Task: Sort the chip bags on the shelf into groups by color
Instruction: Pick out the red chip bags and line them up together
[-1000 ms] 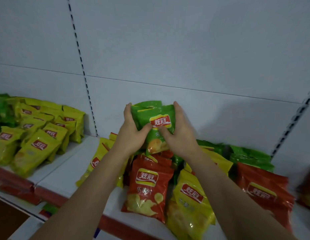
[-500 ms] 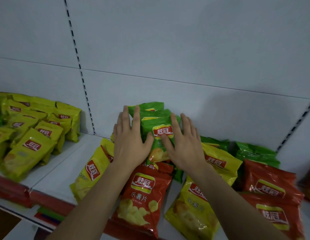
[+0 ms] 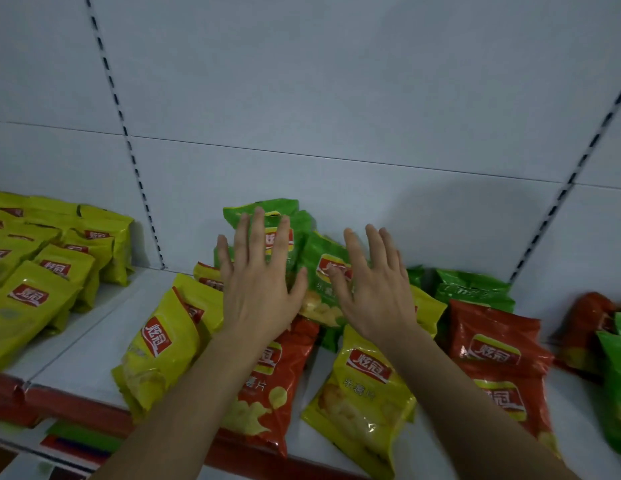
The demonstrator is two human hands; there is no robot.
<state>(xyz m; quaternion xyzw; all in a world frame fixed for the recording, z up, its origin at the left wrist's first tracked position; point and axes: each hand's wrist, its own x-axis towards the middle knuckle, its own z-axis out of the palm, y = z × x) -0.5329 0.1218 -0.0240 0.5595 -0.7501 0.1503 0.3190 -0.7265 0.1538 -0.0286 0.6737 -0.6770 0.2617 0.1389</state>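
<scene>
Two green chip bags (image 3: 304,244) lean against the shelf's back wall in the middle. My left hand (image 3: 260,278) hovers flat in front of the rear green bag, fingers spread, holding nothing. My right hand (image 3: 375,285) is open beside the front green bag (image 3: 324,271), fingers apart. Below my hands lie a red bag (image 3: 267,386) and two yellow bags (image 3: 156,348) (image 3: 364,389). More red bags (image 3: 492,348) and green bags (image 3: 472,289) lie to the right.
A sorted group of yellow bags (image 3: 42,271) fills the left shelf section. The white shelf (image 3: 94,334) has a red front rail (image 3: 70,400). Mixed red and green bags (image 3: 607,341) sit at the far right edge.
Both hands have let go of the green bags, which now rest against the back wall. My fingers have opened and the hands have drawn slightly apart and back.
</scene>
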